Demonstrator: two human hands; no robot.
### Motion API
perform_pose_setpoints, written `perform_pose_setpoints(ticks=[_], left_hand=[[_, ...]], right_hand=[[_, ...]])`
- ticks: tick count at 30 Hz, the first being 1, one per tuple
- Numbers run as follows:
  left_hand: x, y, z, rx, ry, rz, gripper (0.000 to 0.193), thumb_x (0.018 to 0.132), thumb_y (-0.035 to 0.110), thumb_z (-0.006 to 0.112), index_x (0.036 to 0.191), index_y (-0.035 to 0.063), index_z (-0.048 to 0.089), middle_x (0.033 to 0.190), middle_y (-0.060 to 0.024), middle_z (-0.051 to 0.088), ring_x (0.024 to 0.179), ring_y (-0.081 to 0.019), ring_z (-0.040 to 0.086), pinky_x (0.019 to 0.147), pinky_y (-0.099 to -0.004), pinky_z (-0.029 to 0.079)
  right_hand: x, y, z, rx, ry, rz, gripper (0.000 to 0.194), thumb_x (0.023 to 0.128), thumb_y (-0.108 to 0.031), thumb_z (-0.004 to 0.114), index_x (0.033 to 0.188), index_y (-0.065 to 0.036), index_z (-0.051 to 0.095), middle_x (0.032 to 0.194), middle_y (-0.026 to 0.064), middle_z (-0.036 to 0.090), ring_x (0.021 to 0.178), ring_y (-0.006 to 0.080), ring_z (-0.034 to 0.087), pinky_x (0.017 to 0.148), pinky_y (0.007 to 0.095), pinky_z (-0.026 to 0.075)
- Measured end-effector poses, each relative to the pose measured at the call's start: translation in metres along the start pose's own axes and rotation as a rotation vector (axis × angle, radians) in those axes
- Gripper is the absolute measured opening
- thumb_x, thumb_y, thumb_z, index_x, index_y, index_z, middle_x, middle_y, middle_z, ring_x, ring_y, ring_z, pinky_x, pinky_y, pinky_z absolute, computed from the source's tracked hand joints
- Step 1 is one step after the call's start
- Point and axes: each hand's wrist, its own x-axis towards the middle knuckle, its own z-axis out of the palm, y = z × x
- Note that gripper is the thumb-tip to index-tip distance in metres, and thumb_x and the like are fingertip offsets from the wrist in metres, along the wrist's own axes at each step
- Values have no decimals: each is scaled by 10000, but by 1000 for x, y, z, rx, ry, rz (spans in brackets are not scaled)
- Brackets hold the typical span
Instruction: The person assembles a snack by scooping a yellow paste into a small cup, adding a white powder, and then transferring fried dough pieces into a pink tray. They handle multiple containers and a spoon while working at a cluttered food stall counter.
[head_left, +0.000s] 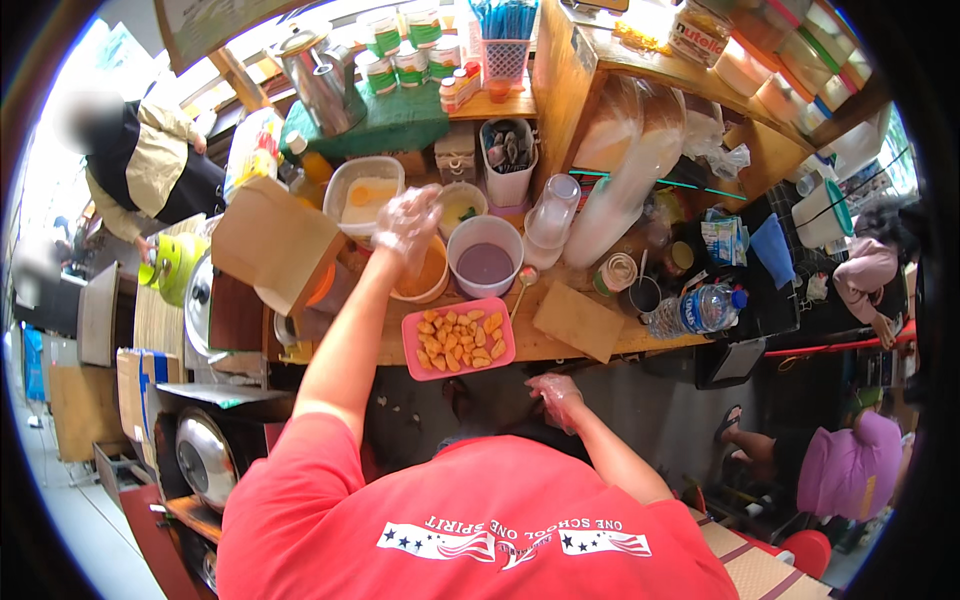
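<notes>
My left hand (409, 221), in a clear plastic glove, reaches over the tubs at the table's back. It hangs above a tub of orange powder (420, 274), next to a square tub of pale powder (365, 196); its fingers are blurred and whatever they may hold is hidden. My right hand (556, 403), also gloved, is low in front of the table edge, its fingers loosely spread around nothing. Between my arms, a pink tray (459, 371) with fried golden pieces (457, 341) rests at the front edge. Behind it are a white bucket of purplish contents (485, 259) and a spoon (525, 281).
A cardboard piece (579, 321), a water bottle (697, 309) and stacked plastic cups (555, 214) occupy the table's right side. An open cardboard box (277, 240) stands at left. A wooden shelf (570, 67) rises behind. Other people (851, 465) are at both sides.
</notes>
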Motion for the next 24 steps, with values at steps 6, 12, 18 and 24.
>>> perform_pose_setpoints(ticks=[6, 12, 18, 24], left_hand=[[128, -22, 64, 346, -463, -164, 249, 989, 166, 606, 1041, 70, 830, 1079, -194, 792, 1015, -371, 780, 863, -455, 635], [142, -30, 66, 408, -602, -64, 239, 949, 148, 643, 1044, 23, 822, 1048, -235, 782, 1036, -370, 773, 886, -460, 622], [163, -39, 52, 465, -792, 134, 328, 737, 142, 833, 1062, 97, 837, 985, -195, 793, 984, -361, 777, 891, -436, 619], [178, -25, 70, 228, -609, -293, 299, 895, 172, 661, 1094, 2, 806, 1174, -263, 751, 1131, -388, 741, 958, -448, 602]], right_hand=[[-14, 16, 14, 126, 175, 163, 243, 889, -302, 793, 955, -71, 756, 619, 8, 522, 424, 129, 358, 401, 347, 285], [-27, 25, 27, 246, 194, 163, 226, 915, -246, 774, 1084, -96, 779, 883, 16, 688, 537, 87, 423, 459, 270, 337], [-16, 33, 29, 322, 235, 220, 244, 906, -265, 779, 1087, -101, 776, 891, 24, 690, 553, 94, 445, 460, 275, 338], [-17, 27, 36, 350, 245, 177, 250, 911, -273, 769, 1093, -102, 781, 902, 29, 695, 567, 95, 441, 478, 274, 337]])
